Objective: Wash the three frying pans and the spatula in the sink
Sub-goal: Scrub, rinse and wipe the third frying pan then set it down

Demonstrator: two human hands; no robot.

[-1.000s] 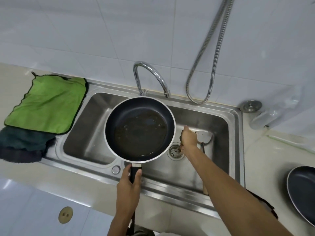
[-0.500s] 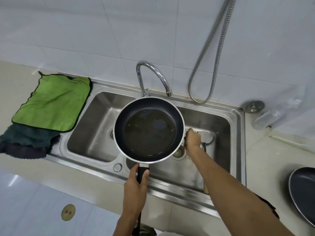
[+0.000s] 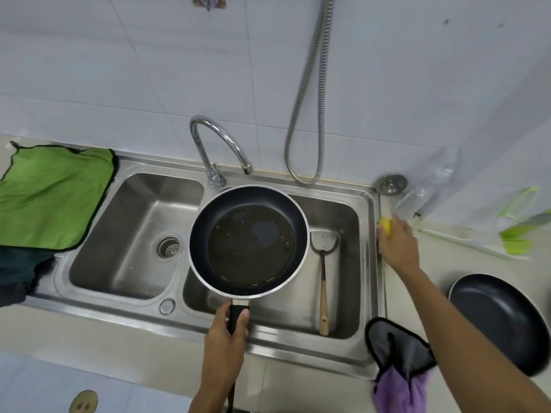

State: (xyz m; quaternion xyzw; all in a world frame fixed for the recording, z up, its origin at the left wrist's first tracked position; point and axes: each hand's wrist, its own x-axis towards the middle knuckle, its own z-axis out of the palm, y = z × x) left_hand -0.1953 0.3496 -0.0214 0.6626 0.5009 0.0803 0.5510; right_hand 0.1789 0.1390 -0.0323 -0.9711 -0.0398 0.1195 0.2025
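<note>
My left hand (image 3: pixel 225 347) grips the black handle of a dark frying pan (image 3: pixel 249 239) and holds it level over the right basin of the steel sink (image 3: pixel 368 263). A little water lies in the pan. A metal spatula (image 3: pixel 323 257) with a wooden handle lies in the right basin, to the right of the pan. My right hand (image 3: pixel 398 242) reaches over the sink's right rim and holds a yellow sponge (image 3: pixel 386 225) on the counter. A second dark pan (image 3: pixel 501 320) sits on the counter at the right.
A curved tap (image 3: pixel 220 144) stands behind the sink, with a metal hose (image 3: pixel 307 114) hanging on the tiled wall. A green cloth (image 3: pixel 50 195) lies left of the sink over a dark cloth. A grey and purple cloth (image 3: pixel 399 365) hangs at the front right. A sink plug (image 3: pixel 390 183) rests at the back right.
My right hand left the right basin and moved right to the counter, where it took hold of the yellow sponge. The pan stays in my left hand, shifted slightly right over the right basin.
</note>
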